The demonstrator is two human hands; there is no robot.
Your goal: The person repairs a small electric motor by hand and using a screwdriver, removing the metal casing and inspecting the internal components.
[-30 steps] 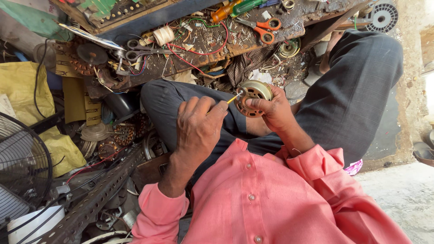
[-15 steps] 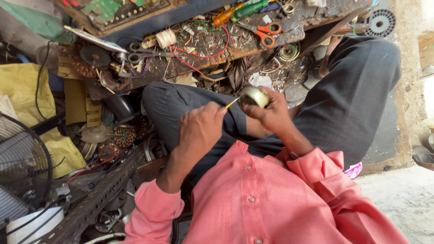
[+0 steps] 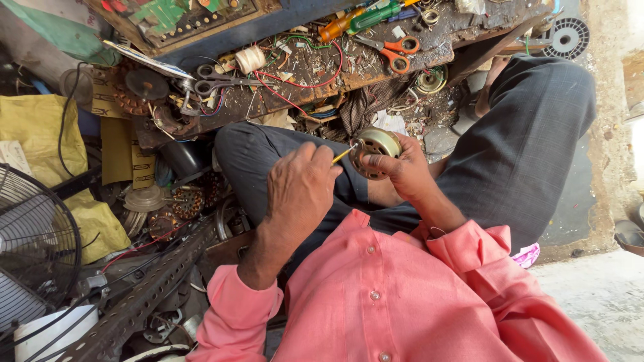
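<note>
A cluttered workshop floor; at far left stands one fan guard [image 3: 30, 261] beside a yellow sack [image 3: 40, 134]. A low wooden board [image 3: 315, 70] crosses the top, strewn with wires, one spool of thread [image 3: 249, 58], two screwdrivers [image 3: 362, 18] and two pairs of scissors, one grey [image 3: 215, 84], one orange-handled [image 3: 396, 52]. Below it, over the person's dark trousers [image 3: 523, 147], the left hand [image 3: 298, 194] is closed around a thin yellow-handled tool [image 3: 341, 155], its tip touching the small round motor [image 3: 376, 149]. The right hand [image 3: 406, 171] grips that motor, fingers curled about its rim. A pink shirt [image 3: 402, 302] fills the foreground.
</note>
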